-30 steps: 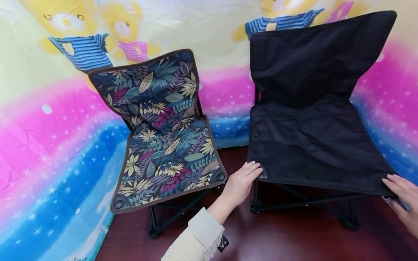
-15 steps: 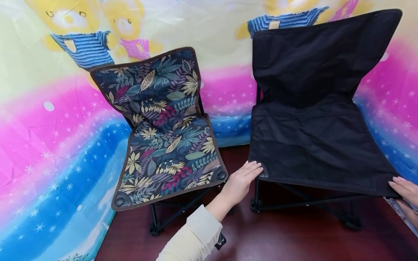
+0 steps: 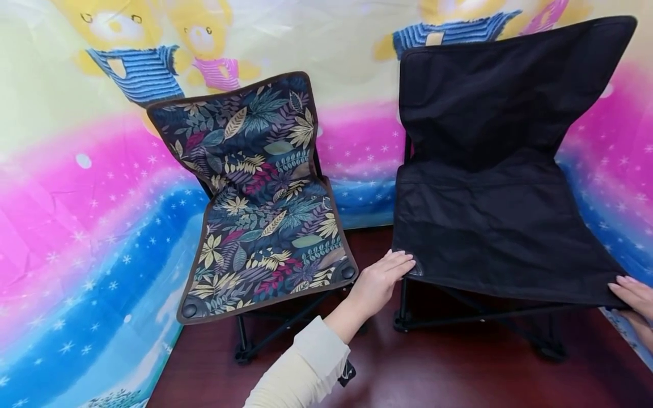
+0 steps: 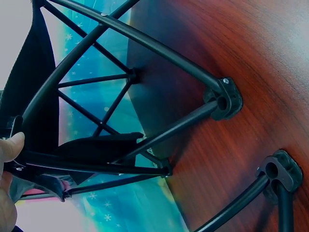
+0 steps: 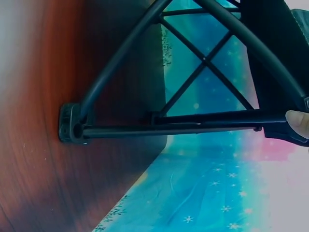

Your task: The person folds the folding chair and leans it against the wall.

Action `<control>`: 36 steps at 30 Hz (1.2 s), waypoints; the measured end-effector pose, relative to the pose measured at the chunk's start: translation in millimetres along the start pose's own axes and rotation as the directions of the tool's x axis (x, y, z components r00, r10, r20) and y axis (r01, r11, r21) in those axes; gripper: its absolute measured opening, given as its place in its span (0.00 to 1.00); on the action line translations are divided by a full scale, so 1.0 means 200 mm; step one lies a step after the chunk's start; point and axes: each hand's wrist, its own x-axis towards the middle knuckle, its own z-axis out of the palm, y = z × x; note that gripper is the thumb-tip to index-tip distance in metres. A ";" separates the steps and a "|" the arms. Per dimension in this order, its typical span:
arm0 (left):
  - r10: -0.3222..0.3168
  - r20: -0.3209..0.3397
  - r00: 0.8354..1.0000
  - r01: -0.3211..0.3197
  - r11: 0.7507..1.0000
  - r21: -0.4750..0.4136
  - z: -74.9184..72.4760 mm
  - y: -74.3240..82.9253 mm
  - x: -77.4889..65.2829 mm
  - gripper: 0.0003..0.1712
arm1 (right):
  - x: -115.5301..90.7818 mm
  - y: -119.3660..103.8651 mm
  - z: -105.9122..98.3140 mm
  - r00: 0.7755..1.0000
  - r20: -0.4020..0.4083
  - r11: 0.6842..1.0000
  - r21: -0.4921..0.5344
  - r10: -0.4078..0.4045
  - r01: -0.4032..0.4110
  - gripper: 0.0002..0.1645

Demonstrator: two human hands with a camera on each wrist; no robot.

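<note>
A black folding chair (image 3: 490, 226) stands unfolded on the right, its fabric seat and back spread out. My left hand (image 3: 377, 283) grips its front left seat corner, fingers lying over the top. In the left wrist view the left thumb (image 4: 14, 143) touches the frame beneath that corner. At the front right corner my right hand (image 3: 634, 297) holds the seat edge, partly cut off by the head view. The right thumb (image 5: 298, 121) lies against the underside tube in the right wrist view. Left of it stands a smaller leaf-patterned folding chair (image 3: 270, 221), untouched.
Both chairs stand on a dark red wood-grain surface (image 3: 403, 374). A printed backdrop (image 3: 102, 198) with bears and snowflakes rises behind and along the sides. A small black item (image 3: 348, 374) lies near the left sleeve. Crossed tubes and plastic feet (image 4: 227, 99) support the black chair.
The view has shifted slightly, so both chairs appear a little farther right. My right hand has slid slightly at its corner; the left hand keeps its place on the black folding chair.
</note>
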 end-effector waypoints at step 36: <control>-0.081 0.016 0.997 0.081 0.997 -0.016 -0.06 0.03 0.07 0.19 | 0.67 -0.83 -0.29 0.997 -0.064 0.997 0.055 0.052 -0.048 0.32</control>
